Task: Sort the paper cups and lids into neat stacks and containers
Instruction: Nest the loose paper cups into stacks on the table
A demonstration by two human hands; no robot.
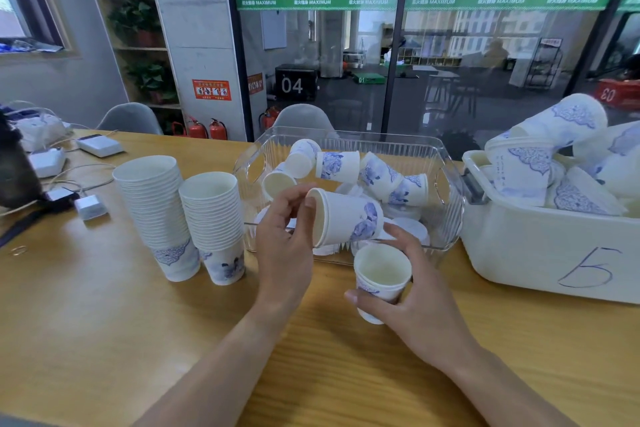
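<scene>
My left hand (284,239) holds a white paper cup with a blue print (343,218) by its rim, the cup lying on its side in front of the clear bin (446,218). My right hand (412,291) grips a short stack of upright cups (381,277) just above the table. Two tall stacks of nested cups (156,211) (214,218) stand to the left. Inside the clear bin lie several loose cups (374,173) and white lids (412,227).
A white tub marked "5" (554,253) at the right is heaped with more cups (540,163). Chargers and cables (79,180) lie at the table's far left. Grey chairs (131,120) stand behind the wooden table (104,322); a glass wall is beyond.
</scene>
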